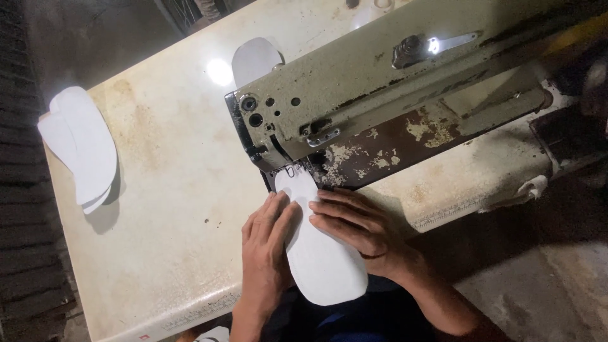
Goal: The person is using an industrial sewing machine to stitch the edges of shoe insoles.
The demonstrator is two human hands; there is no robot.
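A white sole-shaped fabric piece (323,259) lies on the stained cream table (171,190), its narrow end under the needle area of an old worn sewing machine (380,82). My left hand (266,244) rests flat on the piece's left edge, fingers pointing toward the needle. My right hand (354,225) presses on its right side, fingers spread across the fabric. The wide end of the piece hangs over the table's near edge.
A stack of similar white sole-shaped pieces (79,145) lies at the table's far left edge. Another white piece (253,60) shows behind the machine head. A dark brick wall runs along the left; a concrete floor lies at the lower right.
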